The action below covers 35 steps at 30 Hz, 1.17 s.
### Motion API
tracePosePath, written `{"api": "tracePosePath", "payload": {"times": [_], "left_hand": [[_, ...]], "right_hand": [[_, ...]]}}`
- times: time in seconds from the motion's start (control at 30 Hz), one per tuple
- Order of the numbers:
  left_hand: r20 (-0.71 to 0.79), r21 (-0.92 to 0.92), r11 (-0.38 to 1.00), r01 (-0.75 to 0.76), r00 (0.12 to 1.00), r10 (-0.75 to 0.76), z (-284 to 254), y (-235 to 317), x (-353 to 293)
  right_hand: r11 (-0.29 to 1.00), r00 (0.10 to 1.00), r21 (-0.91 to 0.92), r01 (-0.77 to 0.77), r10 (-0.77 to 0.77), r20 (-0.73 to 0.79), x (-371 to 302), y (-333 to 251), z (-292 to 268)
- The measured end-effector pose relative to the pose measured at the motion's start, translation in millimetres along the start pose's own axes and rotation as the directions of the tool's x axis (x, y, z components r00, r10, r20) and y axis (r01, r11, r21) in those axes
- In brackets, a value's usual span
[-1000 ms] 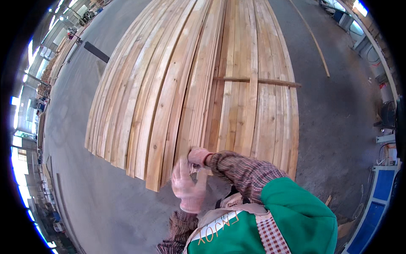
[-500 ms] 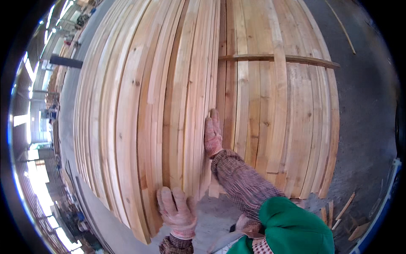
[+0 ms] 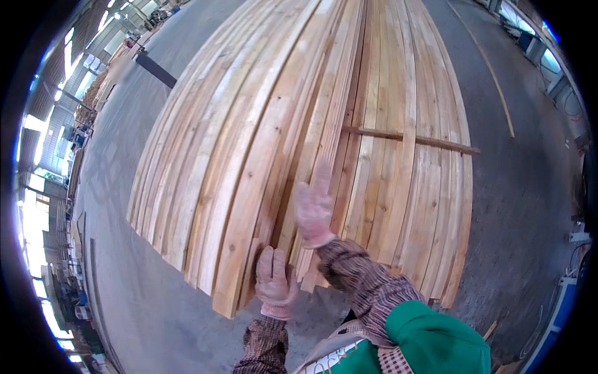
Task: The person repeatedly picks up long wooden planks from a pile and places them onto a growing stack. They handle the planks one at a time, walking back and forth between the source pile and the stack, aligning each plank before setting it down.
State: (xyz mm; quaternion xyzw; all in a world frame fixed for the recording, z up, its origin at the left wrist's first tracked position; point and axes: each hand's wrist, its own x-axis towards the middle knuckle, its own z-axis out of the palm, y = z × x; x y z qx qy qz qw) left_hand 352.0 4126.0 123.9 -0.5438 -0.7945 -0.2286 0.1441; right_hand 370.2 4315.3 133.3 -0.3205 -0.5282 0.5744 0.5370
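Long pale wooden boards (image 3: 252, 171) lie side by side in a thick layer, running away from me. My left hand (image 3: 274, 285), in a pale work glove, is at the near ends of the boards left of centre. Its fingers stretch upward against the wood, with the thumb apart on the right. Farther up, my right hand (image 3: 313, 212), also gloved and smeared by motion, is over the narrow boards at the middle. The fingers of that hand are extended, and I see nothing held in it. Contact with the wood underneath cannot be made out.
On the right half, a thin wooden strip (image 3: 436, 143) crosses a lower layer of boards (image 3: 430, 206). A dark beam (image 3: 156, 68) juts out beyond the stack's left side. One long stick (image 3: 492, 75) lies on the grey floor (image 3: 517, 187) at the right.
My view has turned, so the stack appears slanted. My left hand has shifted right along the board ends. The right hand has lifted or slid from the middle boards' edge onto or above their tops.
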Motion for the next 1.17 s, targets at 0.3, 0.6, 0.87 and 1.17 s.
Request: {"api": "tracePosePath", "payload": {"times": [0.3, 0.6, 0.87, 1.17], "left_hand": [[0.078, -0.058, 0.992, 0.116, 0.991, -0.111, -5.2, 20.6, 7.4], [0.283, 0.547, 0.834, -0.073, 0.954, -0.102, 46.9, -18.7, -33.3], [0.972, 0.214, 0.903, -0.372, 0.176, -0.158, -43.0, 386.6, -112.3], [0.844, -0.455, 0.867, -0.202, 0.211, 0.492, 38.1, 696.7, -241.1]], "right_hand": [[0.956, 0.922, -0.279, -0.093, 0.188, 0.340, -0.1, -34.0, 4.0], [0.609, 0.838, -0.770, -0.190, 0.509, 0.197, -192.8, -69.3, -458.4], [0.278, 0.507, -0.452, -0.848, 0.170, -0.845, -560.4, -169.0, -892.5], [-0.326, 0.400, -0.539, -0.777, 0.406, -0.822, -753.6, -200.0, -966.6]]}}
